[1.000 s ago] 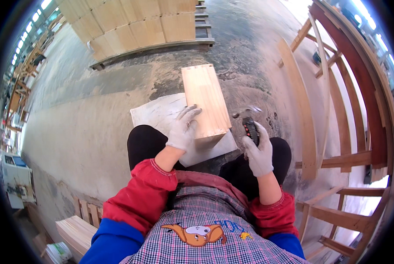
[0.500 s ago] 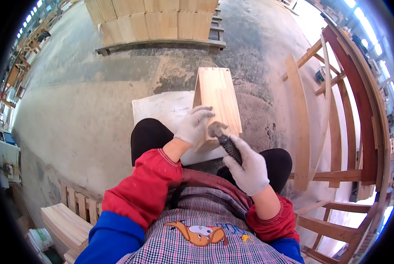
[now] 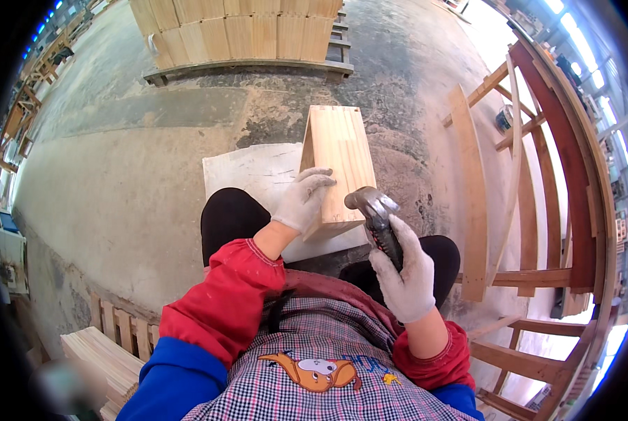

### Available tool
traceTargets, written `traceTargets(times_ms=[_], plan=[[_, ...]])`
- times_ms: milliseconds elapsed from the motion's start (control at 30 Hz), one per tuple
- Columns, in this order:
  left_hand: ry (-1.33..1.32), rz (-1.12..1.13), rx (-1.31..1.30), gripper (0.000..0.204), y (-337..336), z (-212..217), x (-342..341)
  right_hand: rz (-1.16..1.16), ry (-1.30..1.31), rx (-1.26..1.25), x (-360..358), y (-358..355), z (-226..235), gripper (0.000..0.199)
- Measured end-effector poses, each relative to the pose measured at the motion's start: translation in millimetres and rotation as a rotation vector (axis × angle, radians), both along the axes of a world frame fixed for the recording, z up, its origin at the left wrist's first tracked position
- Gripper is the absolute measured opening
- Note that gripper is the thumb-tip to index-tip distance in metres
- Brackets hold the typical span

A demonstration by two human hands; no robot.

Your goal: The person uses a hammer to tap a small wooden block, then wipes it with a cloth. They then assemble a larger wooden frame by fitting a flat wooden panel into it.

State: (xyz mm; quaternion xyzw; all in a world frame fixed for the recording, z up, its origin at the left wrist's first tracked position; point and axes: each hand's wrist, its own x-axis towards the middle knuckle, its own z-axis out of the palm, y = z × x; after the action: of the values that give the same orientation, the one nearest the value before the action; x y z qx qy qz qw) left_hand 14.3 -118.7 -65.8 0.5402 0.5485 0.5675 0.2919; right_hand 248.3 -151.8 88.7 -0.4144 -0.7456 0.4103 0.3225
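Note:
A pale wooden box [image 3: 343, 151] stands between my knees, with finger joints showing along its far edge. My left hand [image 3: 302, 200], in a white glove, rests on the box's left side, its fingers reaching over onto the top panel. In my gloved right hand [image 3: 406, 281] is a claw hammer [image 3: 375, 210] with a dark grip. The hammer's head is raised at the near right corner of the box, beside its top panel. Beneath the box lies a white sheet [image 3: 247, 168] on the concrete floor.
A stack of wooden panels or boxes [image 3: 237, 31] sits on a pallet [image 3: 251, 69] ahead. Wooden frames and boards [image 3: 471, 196] lean on the right. Several planks [image 3: 100, 361] are piled at the lower left beside a slatted wooden piece [image 3: 124, 323].
The hammer has lifted off the box's near end and shifted right, its head turning upward. My left hand stays on the box.

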Motion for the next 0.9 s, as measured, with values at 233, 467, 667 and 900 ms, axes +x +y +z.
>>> traceTargets(times_ms=[233,467,667,900], plan=[[0.034,0.014,-0.009,0.02,-2,3,1,0.04,-0.252,-0.029,7,16,-4,0.048],[-0.025,0.019,-0.037,0.019,-4,7,7,-0.012,-0.286,0.061,26,13,-19,0.047],[0.062,0.055,0.015,0.019,-7,11,3,-0.147,-0.008,-0.004,33,19,-6,0.048],[0.751,0.286,-0.024,0.015,2,56,10,-0.092,-0.179,-0.112,33,24,-30,0.041]])
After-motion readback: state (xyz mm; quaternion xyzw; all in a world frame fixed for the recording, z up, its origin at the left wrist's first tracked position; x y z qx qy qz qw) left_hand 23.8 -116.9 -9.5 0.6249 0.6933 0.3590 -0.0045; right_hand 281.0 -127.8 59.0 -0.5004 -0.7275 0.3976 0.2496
